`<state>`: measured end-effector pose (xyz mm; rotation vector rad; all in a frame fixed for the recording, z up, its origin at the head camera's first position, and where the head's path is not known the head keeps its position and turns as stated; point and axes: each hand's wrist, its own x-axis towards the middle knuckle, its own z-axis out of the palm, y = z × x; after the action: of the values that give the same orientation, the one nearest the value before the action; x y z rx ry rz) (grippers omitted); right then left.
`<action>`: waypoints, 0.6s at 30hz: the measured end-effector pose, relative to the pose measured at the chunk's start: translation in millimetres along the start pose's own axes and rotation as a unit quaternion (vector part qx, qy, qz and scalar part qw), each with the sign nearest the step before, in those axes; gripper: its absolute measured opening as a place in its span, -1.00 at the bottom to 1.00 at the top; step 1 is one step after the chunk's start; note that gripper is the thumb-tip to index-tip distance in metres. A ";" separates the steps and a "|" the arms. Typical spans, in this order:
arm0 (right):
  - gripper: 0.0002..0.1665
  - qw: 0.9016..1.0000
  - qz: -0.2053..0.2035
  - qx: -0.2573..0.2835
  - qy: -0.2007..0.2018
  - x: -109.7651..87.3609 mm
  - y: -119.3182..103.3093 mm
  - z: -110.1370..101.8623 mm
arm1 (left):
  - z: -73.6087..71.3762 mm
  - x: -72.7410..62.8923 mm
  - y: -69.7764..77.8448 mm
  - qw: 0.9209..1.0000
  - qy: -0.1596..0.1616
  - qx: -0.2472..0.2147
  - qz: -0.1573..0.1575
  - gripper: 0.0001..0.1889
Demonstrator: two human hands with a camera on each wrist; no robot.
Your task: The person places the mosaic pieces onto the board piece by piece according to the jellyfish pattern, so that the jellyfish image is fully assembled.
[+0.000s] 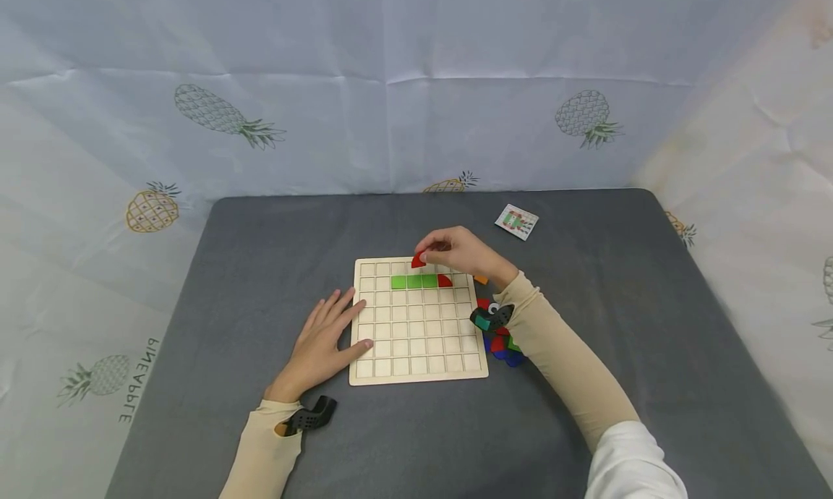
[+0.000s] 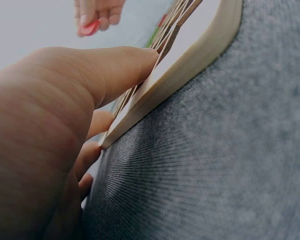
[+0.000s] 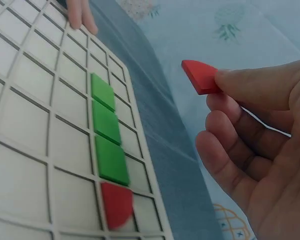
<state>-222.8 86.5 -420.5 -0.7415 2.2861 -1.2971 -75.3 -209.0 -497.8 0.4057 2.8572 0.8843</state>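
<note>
A pale wooden grid board [image 1: 416, 347] lies on the dark table. Three green square tiles [image 1: 414, 282] sit in a row in its upper part, with a red quarter-circle tile [image 1: 445, 280] at their right end. Above the board's far edge, my right hand [image 1: 460, 251] pinches another red quarter-circle tile [image 3: 200, 76] between thumb and index finger. My left hand [image 1: 325, 343] lies spread at the board's left side, its thumb and fingertips resting on the edge.
Beside the board's right edge, partly under my right forearm, is a pile of red, blue and green tiles [image 1: 500, 343]. An orange tile [image 1: 481, 279] pokes out near the right wrist. A small picture card [image 1: 517, 222] lies toward the back of the table [image 1: 293, 231].
</note>
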 end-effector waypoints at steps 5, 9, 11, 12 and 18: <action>-0.80 1.000 0.010 -0.017 -0.012 7.9 -0.3 14.4 | -0.3 0.5 0.1 1.000 -0.004 0.000 -0.003 -0.15; -0.81 0.999 0.001 -0.030 -0.015 15.4 -1.0 23.5 | -0.2 0.7 -0.3 1.000 -0.002 0.001 -0.002 -0.16; -0.82 0.999 -0.001 -0.037 -0.017 20.4 0.0 27.9 | -0.2 0.7 -0.5 1.000 -0.001 0.001 -0.001 -0.16; -0.82 0.999 -0.001 -0.040 -0.019 23.0 0.6 30.0 | -0.2 0.6 -0.6 1.000 -0.001 0.001 0.000 -0.16; -0.83 0.997 0.003 -0.065 -0.032 37.7 4.3 40.9 | -0.2 0.7 -0.9 1.000 -0.002 0.001 0.005 -0.16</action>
<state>-229.3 38.0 -447.2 -0.8076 2.3358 -1.1152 -76.2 -209.6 -498.2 0.4212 2.8557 0.8803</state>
